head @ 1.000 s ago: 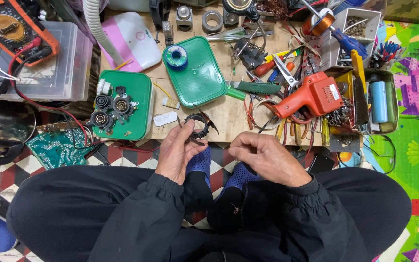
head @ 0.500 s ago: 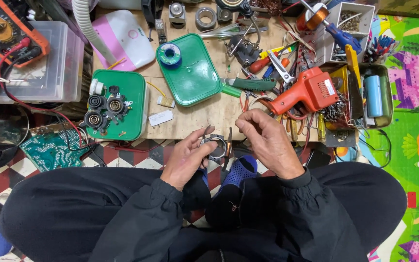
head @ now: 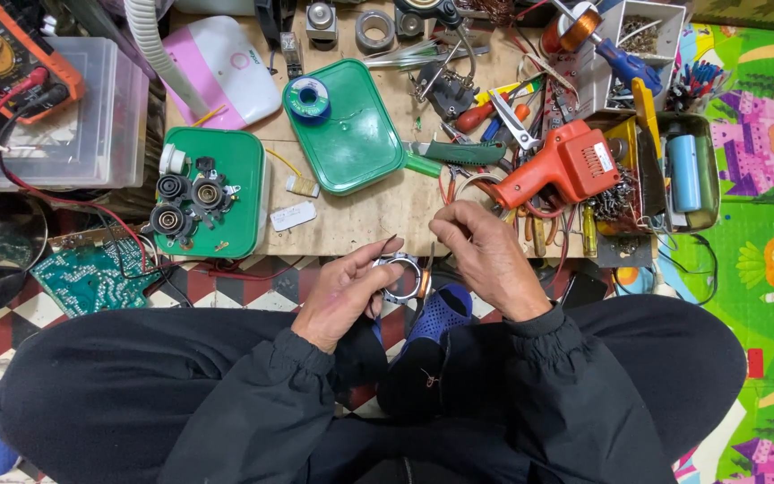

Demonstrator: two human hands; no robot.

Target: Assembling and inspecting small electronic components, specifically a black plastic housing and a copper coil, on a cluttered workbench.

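Hands are both busy just above the lap, in front of the wooden board [head: 378, 211] that serves as a low bench. The left hand [head: 344, 291] has its fingers curled around a small metal ring part [head: 402, 276], which seems to carry a copper-coloured winding on its right side; the thumb and fingers are closed on the rim, so the part sits firmly between the two hands, near the edge of the board and over the blue slippers [head: 441, 314]. The right hand [head: 487, 255] is pinched almost shut; it appears to hold a thin wire [head: 430, 255] that runs down to the ring, but the wire is too fine to be sure.

As I judge it, the work on the ring is in the middle: the part is picked up and held, and something is being handled on it. The orange soldering gun [head: 566, 166] lies untouched on the board, and the other round parts [head: 185, 202] wait in the green tray [head: 244, 161], so a good share is probably left.
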